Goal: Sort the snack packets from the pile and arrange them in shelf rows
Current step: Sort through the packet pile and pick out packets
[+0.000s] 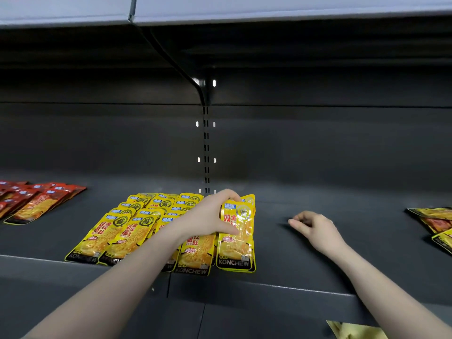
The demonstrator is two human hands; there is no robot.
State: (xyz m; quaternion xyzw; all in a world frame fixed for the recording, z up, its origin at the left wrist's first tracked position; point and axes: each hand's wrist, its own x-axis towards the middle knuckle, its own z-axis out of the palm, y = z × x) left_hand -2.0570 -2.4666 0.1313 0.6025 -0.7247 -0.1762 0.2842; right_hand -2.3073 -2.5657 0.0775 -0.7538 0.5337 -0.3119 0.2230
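At the very bottom right, below the shelf's front edge, the corner of a yellow packet (354,331) pokes into view, too cropped to tell more. Above it runs the dark front lip of the shelf (281,293), and both bare forearms reach up over it from below. The left hand (208,216) is clamped on an upright yellow packet (238,243) marked KONCHEW, thumb across its face and fingers curled over its top edge, at the right end of the yellow rows. That packet's lower edge sits close to the shelf's front lip, just beside its neighbour. To its left the yellow packets (127,231) lie in overlapping rows running from the front of the shelf toward the back, each one partly covering the one behind. The right hand (315,228) hovers or rests over bare shelf to the right of the held packet, holding nothing, its fingers loosely curled and its palm turned down; whether it touches the shelf I cannot tell. Farther off at the left edge lies a fanned group of red packets (36,201). At the far right edge a small pile of mixed packets (435,223) lies jumbled, yellow and red together. Behind everything stands the dark back wall with a slotted upright (206,148) in the middle, and an upper shelf (269,11) crosses the top.
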